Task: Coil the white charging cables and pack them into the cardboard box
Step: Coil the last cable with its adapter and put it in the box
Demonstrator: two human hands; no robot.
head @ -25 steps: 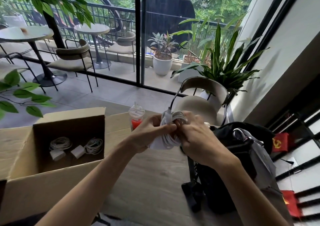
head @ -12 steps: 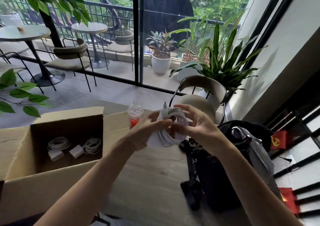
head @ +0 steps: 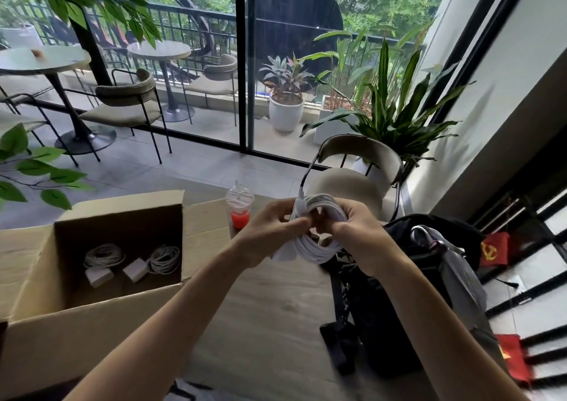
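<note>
Both hands meet above the far part of the wooden table (head: 260,324), holding a coil of white cable (head: 319,248) in the air between them, well apart from the box. The left hand (head: 274,224) has its fingers curled round the left side of the coil, with thumb and forefinger pinched close to where a white connector (head: 301,202) sticks up from the top of the loops. The right hand (head: 360,232) grips the right side, its fingers wrapped over the strands and into the middle of the coil (the fingertips there are hidden by the cable, so how they pinch cannot be told). A flat white block (head: 283,253) shows at the coil's lower left edge, under the left hand. The cardboard box (head: 92,317) stands open on the left of the table with its flaps spread; on its floor lie two packed coils (head: 104,255) side by side, each with a white adapter (head: 98,276) just in front of it. A clear cup of red drink (head: 240,209) stands just past the box's right flap, beyond the left hand. A black bag (head: 399,293) sits at the right of the table below the right forearm, and a padded chair (head: 352,182) stands beyond the table
</note>
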